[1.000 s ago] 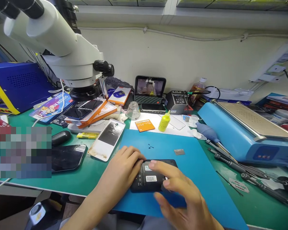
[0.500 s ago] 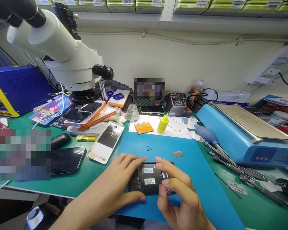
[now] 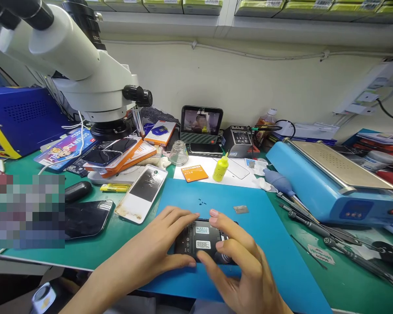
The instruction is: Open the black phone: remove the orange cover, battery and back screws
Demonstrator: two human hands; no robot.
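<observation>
An opened black phone [image 3: 203,234] lies flat on the blue mat [image 3: 183,192], its inside face up with white labels showing. My left hand [image 3: 165,244] holds its left end, index finger at the far edge and thumb at the near edge. Over the right part of the phone is my right hand [image 3: 242,261], fingers and thumb apart, with nothing seen between them. It hides much of that end, and I cannot tell whether its fingertips touch. Several tiny black screws [image 3: 201,202] and a small metal plate [image 3: 241,209] lie on the mat beyond the phone.
Left are a white phone housing [image 3: 140,192], a dark phone [image 3: 88,218] and a microscope [image 3: 85,74] overhead. Behind stand a yellow bottle [image 3: 220,168] and an orange battery [image 3: 194,172]. A blue heating plate machine [image 3: 340,196], screwdrivers [image 3: 308,225] and a razor blade [image 3: 321,254] are right.
My right thumb has moved left and away from the fingers, so the pinched hand is now spread. My left hand keeps its hold. The view has shifted slightly.
</observation>
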